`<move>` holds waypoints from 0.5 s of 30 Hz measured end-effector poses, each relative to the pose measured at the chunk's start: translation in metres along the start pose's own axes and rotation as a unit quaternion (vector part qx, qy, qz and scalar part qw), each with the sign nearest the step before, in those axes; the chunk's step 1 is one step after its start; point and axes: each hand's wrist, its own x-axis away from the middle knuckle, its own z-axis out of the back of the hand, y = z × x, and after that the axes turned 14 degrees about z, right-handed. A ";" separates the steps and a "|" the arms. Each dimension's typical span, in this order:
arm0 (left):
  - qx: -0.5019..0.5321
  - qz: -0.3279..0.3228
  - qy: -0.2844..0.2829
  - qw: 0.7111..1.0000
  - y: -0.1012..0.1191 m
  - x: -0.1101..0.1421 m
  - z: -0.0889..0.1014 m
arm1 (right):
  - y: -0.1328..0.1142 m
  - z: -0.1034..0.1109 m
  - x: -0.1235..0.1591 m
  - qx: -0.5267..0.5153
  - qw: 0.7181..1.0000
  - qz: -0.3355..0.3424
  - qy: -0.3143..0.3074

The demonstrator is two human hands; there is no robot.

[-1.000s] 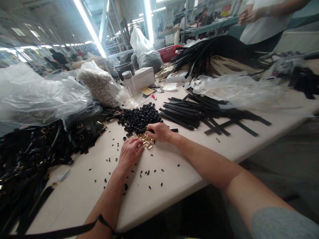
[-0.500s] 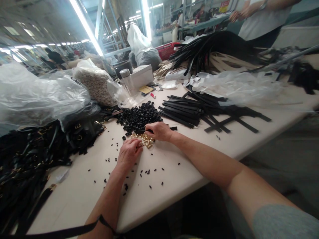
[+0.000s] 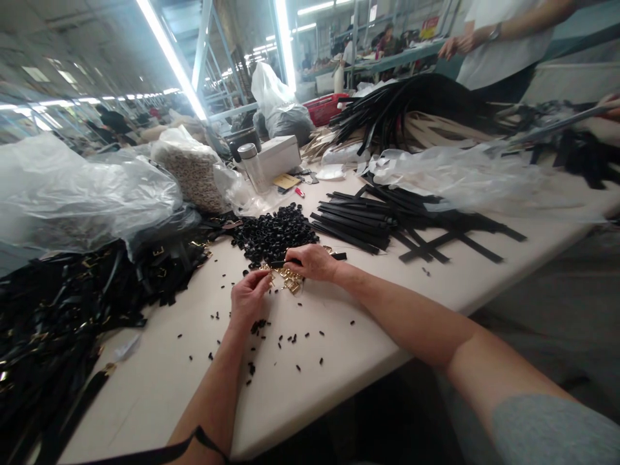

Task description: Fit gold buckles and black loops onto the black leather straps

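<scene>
My left hand [image 3: 248, 296] pinches a small gold buckle [image 3: 272, 279] between thumb and fingertips at the left edge of the gold buckle pile [image 3: 292, 283]. My right hand [image 3: 312, 262] is closed around a short black strap [image 3: 341, 256], whose ends stick out on both sides of the fist, just above the buckles. Behind both hands lies a heap of small black loops [image 3: 276, 232]. Tiny black pieces [image 3: 292, 338] are scattered on the pale table [image 3: 339, 387] around my left forearm.
Black straps with gold buckles [image 3: 111, 284] are heaped at left beside plastic bags [image 3: 87, 194]. Cut black strips [image 3: 353, 219] lie to the right, with clear plastic [image 3: 465, 174] beyond. A bottle [image 3: 250, 166] and white box [image 3: 279, 154] stand behind. Another person [image 3: 504, 45] stands across the table.
My left hand has risen slightly from the buckle pile, its fingers now pinching a buckle. My right hand keeps the strap in nearly the same place. The camera view has shifted a little.
</scene>
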 end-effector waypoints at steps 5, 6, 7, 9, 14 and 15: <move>0.197 0.094 -0.026 0.976 0.007 0.002 0.000 | -0.004 -0.006 0.001 -0.026 0.999 0.021 0.003; 0.212 0.099 -0.028 0.972 0.008 0.002 -0.001 | -0.005 -0.008 0.001 -0.035 0.999 0.024 0.005; 0.227 0.105 -0.028 0.968 0.008 0.002 -0.002 | -0.006 -0.009 0.001 -0.043 0.999 0.027 0.008; 0.254 0.116 -0.025 0.960 0.007 0.001 -0.002 | -0.009 -0.011 0.001 -0.063 0.997 0.033 0.013; 0.297 0.157 -0.029 0.941 0.004 -0.004 -0.002 | -0.015 -0.007 0.001 -0.129 0.991 0.037 0.023; 0.305 0.164 -0.033 0.938 0.004 -0.004 -0.002 | -0.016 -0.007 0.000 -0.144 0.989 0.034 0.025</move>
